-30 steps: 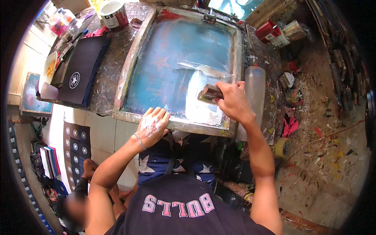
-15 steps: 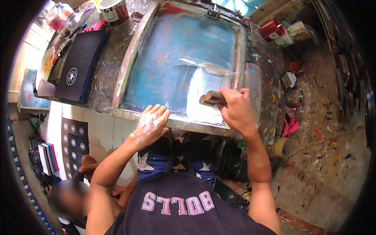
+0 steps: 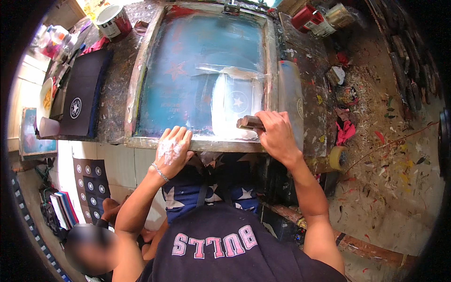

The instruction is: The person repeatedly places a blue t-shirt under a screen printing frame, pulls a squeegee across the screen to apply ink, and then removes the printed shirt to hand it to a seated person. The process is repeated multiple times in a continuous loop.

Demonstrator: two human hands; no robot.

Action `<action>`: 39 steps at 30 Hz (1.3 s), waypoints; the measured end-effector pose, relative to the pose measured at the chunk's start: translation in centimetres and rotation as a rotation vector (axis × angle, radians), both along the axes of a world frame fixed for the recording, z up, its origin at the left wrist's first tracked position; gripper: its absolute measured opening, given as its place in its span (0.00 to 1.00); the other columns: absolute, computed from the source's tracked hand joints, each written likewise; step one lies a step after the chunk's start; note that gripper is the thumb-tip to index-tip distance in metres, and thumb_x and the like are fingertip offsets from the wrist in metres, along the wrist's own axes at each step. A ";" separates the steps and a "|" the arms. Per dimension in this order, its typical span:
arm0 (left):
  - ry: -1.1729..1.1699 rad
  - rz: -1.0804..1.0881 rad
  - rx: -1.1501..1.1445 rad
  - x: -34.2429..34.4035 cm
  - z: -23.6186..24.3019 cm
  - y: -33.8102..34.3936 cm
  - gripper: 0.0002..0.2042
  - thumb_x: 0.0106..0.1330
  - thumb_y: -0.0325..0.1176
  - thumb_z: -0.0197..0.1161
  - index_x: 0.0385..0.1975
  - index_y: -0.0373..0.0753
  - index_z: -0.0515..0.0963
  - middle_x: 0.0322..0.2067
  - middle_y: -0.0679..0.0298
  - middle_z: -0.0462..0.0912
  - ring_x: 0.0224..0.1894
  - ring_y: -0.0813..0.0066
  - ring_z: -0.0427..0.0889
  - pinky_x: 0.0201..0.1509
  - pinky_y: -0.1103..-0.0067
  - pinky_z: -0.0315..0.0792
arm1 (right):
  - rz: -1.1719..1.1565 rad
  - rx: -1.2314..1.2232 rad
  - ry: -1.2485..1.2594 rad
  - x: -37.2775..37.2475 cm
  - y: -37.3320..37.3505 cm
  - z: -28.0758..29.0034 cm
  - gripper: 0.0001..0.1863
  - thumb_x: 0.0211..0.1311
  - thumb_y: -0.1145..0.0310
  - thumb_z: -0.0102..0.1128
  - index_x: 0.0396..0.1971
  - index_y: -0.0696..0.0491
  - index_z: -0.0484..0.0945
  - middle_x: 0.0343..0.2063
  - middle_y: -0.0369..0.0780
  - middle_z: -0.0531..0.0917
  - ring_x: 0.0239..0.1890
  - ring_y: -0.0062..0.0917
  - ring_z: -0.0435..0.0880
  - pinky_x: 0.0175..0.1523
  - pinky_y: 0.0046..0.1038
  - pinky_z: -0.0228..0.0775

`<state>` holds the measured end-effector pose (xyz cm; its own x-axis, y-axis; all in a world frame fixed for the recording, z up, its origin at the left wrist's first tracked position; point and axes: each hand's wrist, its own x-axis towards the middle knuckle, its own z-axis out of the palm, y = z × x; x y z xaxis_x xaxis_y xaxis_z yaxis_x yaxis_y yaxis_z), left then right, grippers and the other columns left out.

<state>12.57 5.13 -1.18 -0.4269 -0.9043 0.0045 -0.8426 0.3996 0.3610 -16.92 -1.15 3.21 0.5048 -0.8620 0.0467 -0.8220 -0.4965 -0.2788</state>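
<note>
My right hand [image 3: 277,136] grips a short wooden squeegee [image 3: 246,122] over white ink [image 3: 221,108] at the lower right of a blue screen in a paint-stained wooden frame [image 3: 130,113]. A round star emblem [image 3: 238,101] shows through the inked patch just above the squeegee. My left hand [image 3: 171,150], smeared white on the back, has its fingers curled over the frame's front bar. A hinge clamp [image 3: 231,9] sits at the frame's back edge. A clear cylinder [image 3: 290,94] lies along its right side.
Dark printed sheets [image 3: 82,89], a paint can [image 3: 112,22] and a pale cup [image 3: 50,126] are at the left. Red cans [image 3: 303,19] and a tape roll [image 3: 337,158] are at the right. Another person [image 3: 110,211] is low at lower left, beside more printed pieces [image 3: 91,188].
My right hand has brought the squeegee down toward the frame's front bar, and the star emblem above it shows more clearly. My left hand stays on the bar.
</note>
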 end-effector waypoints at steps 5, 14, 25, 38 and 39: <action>-0.015 -0.017 0.007 0.0 0.3 -0.3 0.21 0.46 0.32 0.76 0.38 0.35 0.73 0.36 0.57 0.75 0.44 0.58 0.74 0.50 0.67 0.67 | -0.019 -0.110 0.025 0.1 1.6 -1.5 0.17 0.48 0.81 0.59 0.42 0.55 0.79 0.37 0.42 0.84 0.44 0.36 0.81 0.55 0.38 0.62; -0.056 -0.022 0.044 0.0 0.4 -0.5 0.22 0.46 0.33 0.76 0.37 0.36 0.73 0.37 0.56 0.74 0.44 0.58 0.75 0.50 0.67 0.68 | -0.017 -0.347 -0.045 2.5 -6.7 -3.9 0.13 0.51 0.81 0.58 0.39 0.55 0.79 0.35 0.44 0.84 0.43 0.37 0.82 0.56 0.37 0.63; 0.006 -0.013 0.051 0.2 0.2 -0.5 0.21 0.45 0.32 0.76 0.37 0.36 0.72 0.36 0.57 0.74 0.43 0.57 0.74 0.49 0.67 0.68 | -0.009 -0.192 -0.064 3.7 -14.8 -3.3 0.10 0.55 0.80 0.55 0.38 0.58 0.77 0.36 0.48 0.84 0.47 0.46 0.81 0.56 0.45 0.66; -0.018 -0.046 -0.008 0.2 0.1 -0.7 0.21 0.46 0.32 0.76 0.37 0.35 0.72 0.36 0.56 0.74 0.44 0.57 0.74 0.49 0.66 0.68 | 0.041 0.040 -0.165 2.6 -9.4 -1.9 0.09 0.53 0.81 0.51 0.35 0.60 0.77 0.34 0.53 0.83 0.43 0.50 0.82 0.52 0.48 0.70; -0.032 -0.040 0.031 0.2 0.1 -0.6 0.21 0.46 0.32 0.76 0.37 0.35 0.72 0.36 0.56 0.74 0.44 0.57 0.74 0.49 0.66 0.68 | 0.042 -0.015 -0.138 3.0 -11.7 -2.3 0.09 0.53 0.81 0.51 0.35 0.60 0.77 0.34 0.53 0.83 0.43 0.50 0.82 0.52 0.48 0.71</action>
<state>12.82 4.54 -1.08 -0.4619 -0.8862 -0.0375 -0.8377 0.4220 0.3466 -13.96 -12.87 0.96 0.5286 -0.8386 0.1312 -0.7544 -0.5351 -0.3802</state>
